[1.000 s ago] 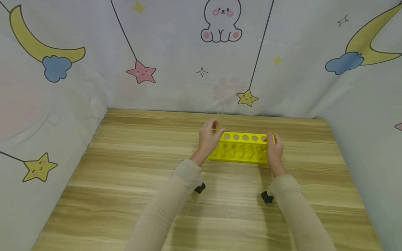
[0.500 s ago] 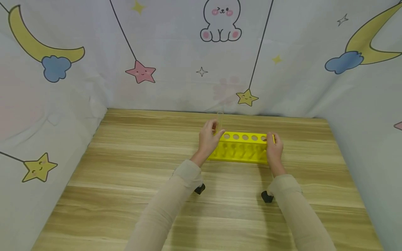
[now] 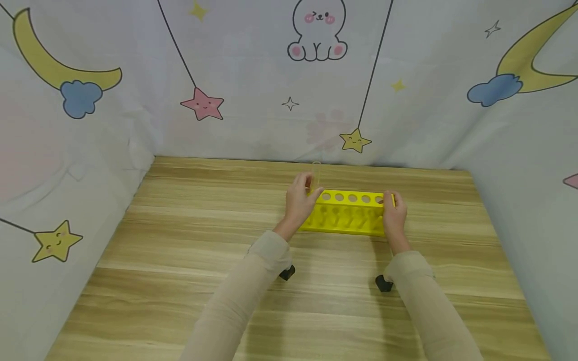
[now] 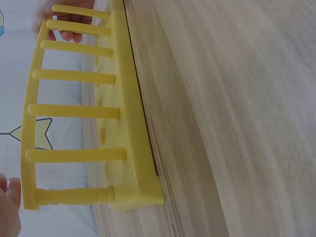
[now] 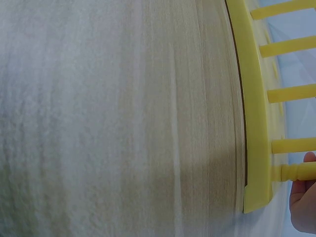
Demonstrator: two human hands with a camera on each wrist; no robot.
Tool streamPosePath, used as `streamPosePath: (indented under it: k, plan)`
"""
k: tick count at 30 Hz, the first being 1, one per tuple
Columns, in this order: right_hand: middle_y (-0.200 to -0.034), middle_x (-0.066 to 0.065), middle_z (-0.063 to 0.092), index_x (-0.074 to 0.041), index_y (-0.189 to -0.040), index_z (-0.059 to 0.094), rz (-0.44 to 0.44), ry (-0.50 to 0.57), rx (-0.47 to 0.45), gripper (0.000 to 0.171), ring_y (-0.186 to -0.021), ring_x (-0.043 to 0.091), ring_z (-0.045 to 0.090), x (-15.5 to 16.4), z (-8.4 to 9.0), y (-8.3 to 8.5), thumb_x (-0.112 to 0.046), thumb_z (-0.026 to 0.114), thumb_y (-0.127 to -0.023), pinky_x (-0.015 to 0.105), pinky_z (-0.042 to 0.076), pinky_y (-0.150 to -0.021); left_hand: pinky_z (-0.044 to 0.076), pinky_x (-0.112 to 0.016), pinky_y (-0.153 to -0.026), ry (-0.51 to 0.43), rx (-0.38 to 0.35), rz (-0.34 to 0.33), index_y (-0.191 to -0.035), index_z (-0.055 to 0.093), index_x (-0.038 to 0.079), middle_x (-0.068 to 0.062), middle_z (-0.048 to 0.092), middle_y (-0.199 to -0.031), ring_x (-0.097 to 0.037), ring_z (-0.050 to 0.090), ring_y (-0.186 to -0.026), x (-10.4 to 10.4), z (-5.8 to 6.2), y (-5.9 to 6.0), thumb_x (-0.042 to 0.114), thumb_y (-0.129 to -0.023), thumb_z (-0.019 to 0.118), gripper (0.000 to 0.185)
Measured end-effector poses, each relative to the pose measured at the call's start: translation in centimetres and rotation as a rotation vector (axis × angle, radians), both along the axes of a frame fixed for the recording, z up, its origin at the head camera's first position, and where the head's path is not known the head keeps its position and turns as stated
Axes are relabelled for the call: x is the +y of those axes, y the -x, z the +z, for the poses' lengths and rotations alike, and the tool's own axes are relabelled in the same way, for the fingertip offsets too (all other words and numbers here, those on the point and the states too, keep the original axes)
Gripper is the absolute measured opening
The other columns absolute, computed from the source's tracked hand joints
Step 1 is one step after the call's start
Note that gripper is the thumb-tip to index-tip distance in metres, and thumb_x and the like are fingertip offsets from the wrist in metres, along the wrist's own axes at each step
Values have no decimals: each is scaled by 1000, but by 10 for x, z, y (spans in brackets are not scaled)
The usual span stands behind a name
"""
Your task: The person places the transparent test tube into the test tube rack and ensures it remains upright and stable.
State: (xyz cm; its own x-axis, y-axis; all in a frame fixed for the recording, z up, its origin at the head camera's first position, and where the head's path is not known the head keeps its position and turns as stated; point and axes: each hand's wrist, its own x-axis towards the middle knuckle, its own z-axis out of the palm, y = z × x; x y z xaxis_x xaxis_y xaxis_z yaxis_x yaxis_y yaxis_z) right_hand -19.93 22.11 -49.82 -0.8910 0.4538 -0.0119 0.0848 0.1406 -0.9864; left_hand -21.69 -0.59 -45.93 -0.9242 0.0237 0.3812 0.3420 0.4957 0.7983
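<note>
A yellow test tube rack (image 3: 345,218) stands on the wooden table, with a row of round holes along its top bar and upright pegs behind. At its left end my left hand (image 3: 300,198) pinches a clear test tube (image 3: 316,173), held upright with its rim uppermost. The tube's lower end is hidden behind the fingers, so I cannot tell whether it sits in a hole. My right hand (image 3: 395,213) grips the rack's right end post, as the right wrist view shows the fingers (image 5: 303,202) around it. In the left wrist view the rack's pegs (image 4: 74,111) show up close.
The wooden table (image 3: 180,225) spreads around the rack on all sides. A white printed cloth (image 3: 253,135) hangs behind the back edge and along both sides. Black wrist-camera parts (image 3: 287,272) hang below the sleeves.
The clear test tube has come down slightly, and its rim shows more plainly. Both hands and the rack stay nearly where they were.
</note>
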Motion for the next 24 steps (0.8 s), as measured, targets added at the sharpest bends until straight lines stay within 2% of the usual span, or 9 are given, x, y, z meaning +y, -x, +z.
streamPosePath:
  k: [11,20,24]
  plan:
    - [-72,-9,52,-9,-91,55,-1,-9,-18,26,-70,9,43,0,3,-1,-32,43,-91,16,34,-55,52,-22,-74,-2,-11,-1,-100,50,6,-8,52,-90,-18,55,-84,-1,0,0,18,-77,67,31]
    - [-76,-5,52,-2,-98,55,6,-6,-23,33,-70,11,42,-1,3,-1,-32,43,-91,16,34,-55,51,-26,-77,-13,-53,-2,-108,50,4,-10,55,-97,-21,56,-89,-1,-2,0,19,-76,69,39]
    - [-74,-5,52,-3,-96,55,-3,-8,-21,32,-69,8,42,-1,3,-1,-33,43,-91,16,34,-54,49,-29,-81,30,-52,15,-114,49,5,-10,56,-104,-20,54,-95,-3,-3,0,19,-74,71,47]
